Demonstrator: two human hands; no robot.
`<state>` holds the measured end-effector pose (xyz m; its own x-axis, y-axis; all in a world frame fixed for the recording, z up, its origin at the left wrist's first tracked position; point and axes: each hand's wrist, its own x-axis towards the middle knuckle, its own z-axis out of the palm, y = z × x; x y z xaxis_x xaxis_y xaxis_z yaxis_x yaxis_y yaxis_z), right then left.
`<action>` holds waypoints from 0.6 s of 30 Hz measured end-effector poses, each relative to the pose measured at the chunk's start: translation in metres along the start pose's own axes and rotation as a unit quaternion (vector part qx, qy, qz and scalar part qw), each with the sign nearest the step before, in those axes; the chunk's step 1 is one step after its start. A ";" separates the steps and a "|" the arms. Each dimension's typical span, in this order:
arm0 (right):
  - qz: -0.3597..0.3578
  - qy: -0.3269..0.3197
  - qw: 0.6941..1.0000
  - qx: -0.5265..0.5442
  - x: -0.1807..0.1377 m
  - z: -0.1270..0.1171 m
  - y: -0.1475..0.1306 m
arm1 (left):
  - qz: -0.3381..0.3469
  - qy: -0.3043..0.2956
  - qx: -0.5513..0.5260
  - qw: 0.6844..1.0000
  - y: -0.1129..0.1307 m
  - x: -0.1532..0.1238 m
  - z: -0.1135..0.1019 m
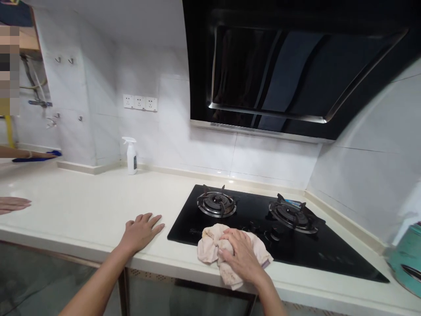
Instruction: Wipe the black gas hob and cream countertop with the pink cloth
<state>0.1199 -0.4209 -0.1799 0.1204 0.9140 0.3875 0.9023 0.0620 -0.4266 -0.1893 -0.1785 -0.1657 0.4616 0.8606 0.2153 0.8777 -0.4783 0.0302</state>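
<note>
My right hand (238, 256) presses down on a crumpled, stained pale cloth (210, 245), its fingers curled over the bunched fabric. The cloth lies across the front edge of a black glass gas hob (329, 250). My left hand (141, 232) rests flat with its fingers spread on the cream countertop (82, 197), holding nothing, just left of the hob. Two burners with iron grates, the left burner (216, 203) and the right burner (291, 215), stand behind the cloth.
A white spray bottle (130, 156) stands against the tiled wall, below a socket strip (140, 102). A black range hood (296, 70) hangs above the hob. A teal container (406, 259) sits at the right edge. At far left, a co-worker's hand (15, 204) and an arm with a blue cloth (36, 154) reach over the counter.
</note>
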 end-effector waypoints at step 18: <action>0.054 0.118 0.991 -0.038 -0.072 -0.058 0.122 | 0.000 -0.015 0.001 1.000 -0.003 0.002 -0.002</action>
<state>0.2452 -0.5025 -0.2121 0.3040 0.7940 0.5264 0.9062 -0.0705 -0.4169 -0.1916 -0.1753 -0.1636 0.4657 0.8651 0.1865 0.8777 -0.4785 0.0281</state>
